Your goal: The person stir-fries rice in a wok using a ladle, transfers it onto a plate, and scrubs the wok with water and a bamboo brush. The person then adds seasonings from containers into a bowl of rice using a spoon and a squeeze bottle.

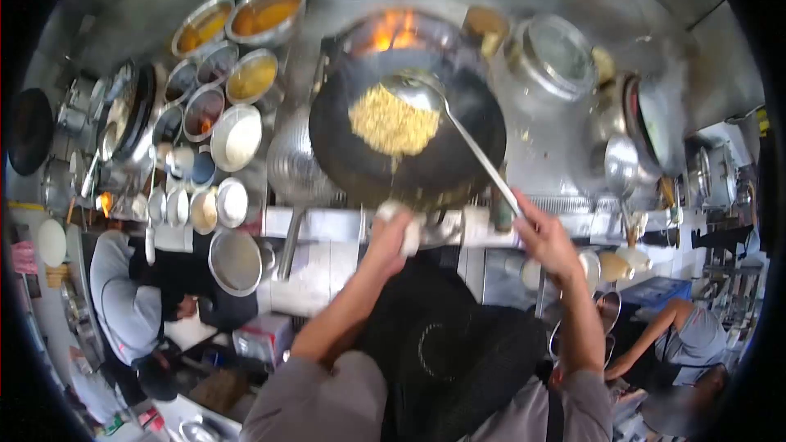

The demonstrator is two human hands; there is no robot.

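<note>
Left hand clasps cloth by wok rim; right hand grips ladle at rice-like food. Probably stir-frying; next stroke needs wok steady.

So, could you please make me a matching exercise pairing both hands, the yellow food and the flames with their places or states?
1. left hand
2. right hand
3. yellow food
4. flames

A. at the far rim of the wok
B. grip on the ladle
C. inside the wok
D. grip on a pale cloth

Pairs: 1-D; 2-B; 3-C; 4-A
</note>
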